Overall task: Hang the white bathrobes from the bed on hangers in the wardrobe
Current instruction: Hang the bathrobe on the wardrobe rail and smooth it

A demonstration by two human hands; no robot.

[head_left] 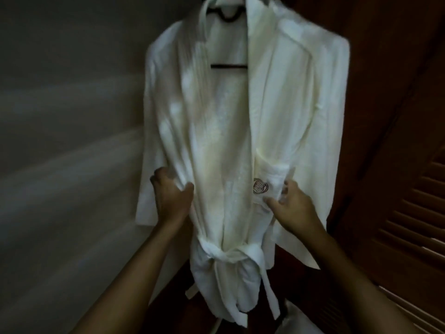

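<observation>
We see through one head-worn camera, facing forward, close to the white bathrobe (228, 141), louvred wardrobe door (414, 213) at right

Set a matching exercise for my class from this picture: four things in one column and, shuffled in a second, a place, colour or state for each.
1 hanger
2 belt
3 emblem
4 door

A knotted
B slatted, far right
C small, round
D dark, at the top

Pairs: 1-D, 2-A, 3-C, 4-B

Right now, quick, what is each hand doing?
The left hand grips the white bathrobe by its front edge.
The right hand pinches its other front panel.
</observation>
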